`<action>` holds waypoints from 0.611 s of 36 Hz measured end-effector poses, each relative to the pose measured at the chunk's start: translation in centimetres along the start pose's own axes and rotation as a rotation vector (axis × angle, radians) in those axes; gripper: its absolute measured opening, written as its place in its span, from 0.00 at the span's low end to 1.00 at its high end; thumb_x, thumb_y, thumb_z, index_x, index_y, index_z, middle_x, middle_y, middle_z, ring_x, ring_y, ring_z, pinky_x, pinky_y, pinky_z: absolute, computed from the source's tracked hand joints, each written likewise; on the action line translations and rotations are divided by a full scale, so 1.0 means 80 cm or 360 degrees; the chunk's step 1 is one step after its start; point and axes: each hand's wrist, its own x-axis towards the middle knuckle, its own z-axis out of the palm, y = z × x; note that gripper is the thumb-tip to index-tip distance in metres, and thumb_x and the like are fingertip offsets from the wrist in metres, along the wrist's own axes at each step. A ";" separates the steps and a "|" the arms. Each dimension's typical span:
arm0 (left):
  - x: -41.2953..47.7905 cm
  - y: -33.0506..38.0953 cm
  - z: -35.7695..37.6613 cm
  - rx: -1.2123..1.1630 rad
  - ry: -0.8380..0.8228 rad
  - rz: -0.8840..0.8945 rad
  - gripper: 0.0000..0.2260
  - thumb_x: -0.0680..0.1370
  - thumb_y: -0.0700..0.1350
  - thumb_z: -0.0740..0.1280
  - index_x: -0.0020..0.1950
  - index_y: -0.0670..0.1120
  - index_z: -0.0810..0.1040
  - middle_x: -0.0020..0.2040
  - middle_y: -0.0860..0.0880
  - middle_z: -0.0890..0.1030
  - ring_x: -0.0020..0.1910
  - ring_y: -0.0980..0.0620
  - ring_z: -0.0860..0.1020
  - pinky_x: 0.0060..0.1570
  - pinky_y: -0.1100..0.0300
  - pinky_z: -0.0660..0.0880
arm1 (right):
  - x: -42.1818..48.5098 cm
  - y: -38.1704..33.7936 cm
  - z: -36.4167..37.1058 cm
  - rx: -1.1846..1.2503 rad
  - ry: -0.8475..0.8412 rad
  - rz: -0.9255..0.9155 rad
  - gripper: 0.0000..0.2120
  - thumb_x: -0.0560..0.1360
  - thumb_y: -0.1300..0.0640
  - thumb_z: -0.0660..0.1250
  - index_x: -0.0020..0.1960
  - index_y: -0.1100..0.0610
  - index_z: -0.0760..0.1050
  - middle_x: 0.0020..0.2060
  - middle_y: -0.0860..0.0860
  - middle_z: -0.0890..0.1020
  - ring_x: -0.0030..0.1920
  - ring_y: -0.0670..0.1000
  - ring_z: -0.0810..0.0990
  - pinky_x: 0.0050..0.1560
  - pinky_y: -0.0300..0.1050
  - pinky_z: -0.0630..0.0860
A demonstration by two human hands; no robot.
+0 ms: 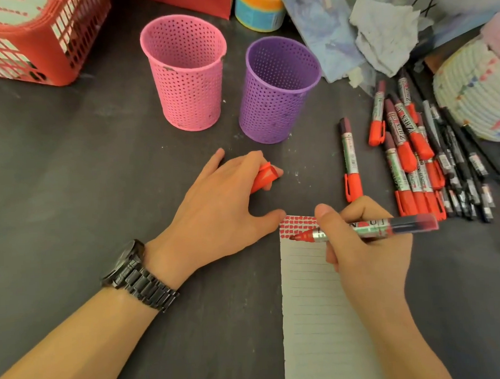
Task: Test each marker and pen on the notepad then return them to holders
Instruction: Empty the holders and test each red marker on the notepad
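My right hand (367, 250) grips an uncapped red marker (386, 227), its tip touching the lined notepad (318, 314) near the top, where several red marks run in rows. My left hand (224, 210) rests on the dark table beside the pad, thumb at the pad's top corner, fingers curled around the marker's red cap (264, 177). A pink perforated holder (186, 72) and a purple perforated holder (278, 89) stand upright behind my hands; I see nothing inside them. One red marker (350, 160) lies alone, with a pile of red markers (409, 155) and black pens (457, 165) to the right.
A red plastic basket (31, 41) sits at the back left. A colourful round tin (258, 10), crumpled paper (385, 34) and cloth crowd the back right. A woven pale basket (475, 90) stands at the right edge. A black wristwatch (132, 274) is on my left wrist.
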 end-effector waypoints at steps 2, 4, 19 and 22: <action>0.001 0.000 0.000 0.0012 -0.0016 -0.0021 0.26 0.70 0.66 0.65 0.63 0.54 0.70 0.53 0.61 0.77 0.69 0.58 0.69 0.76 0.59 0.43 | -0.002 0.003 0.002 -0.0022 -0.0007 -0.0016 0.16 0.74 0.57 0.72 0.30 0.53 0.71 0.21 0.49 0.75 0.22 0.44 0.73 0.29 0.32 0.71; 0.002 0.000 0.000 0.0014 -0.0031 -0.0042 0.27 0.70 0.66 0.65 0.64 0.54 0.70 0.53 0.60 0.77 0.69 0.58 0.69 0.76 0.58 0.42 | -0.002 0.004 0.004 -0.0060 -0.0020 -0.0011 0.14 0.73 0.56 0.71 0.31 0.54 0.72 0.21 0.48 0.76 0.22 0.43 0.73 0.28 0.32 0.71; -0.002 0.001 -0.002 -0.0002 -0.0061 -0.0035 0.29 0.71 0.65 0.67 0.67 0.52 0.68 0.53 0.63 0.73 0.70 0.58 0.69 0.78 0.55 0.45 | -0.003 -0.002 0.012 -0.0045 -0.0009 0.0016 0.15 0.73 0.59 0.71 0.31 0.59 0.70 0.21 0.51 0.75 0.22 0.44 0.72 0.27 0.35 0.71; -0.002 0.000 -0.002 0.0004 -0.0071 -0.0018 0.32 0.70 0.67 0.68 0.68 0.52 0.68 0.53 0.64 0.71 0.72 0.59 0.66 0.78 0.55 0.45 | -0.002 -0.002 0.013 -0.0089 -0.0024 0.0017 0.15 0.74 0.60 0.71 0.31 0.60 0.71 0.22 0.52 0.75 0.22 0.45 0.72 0.27 0.36 0.71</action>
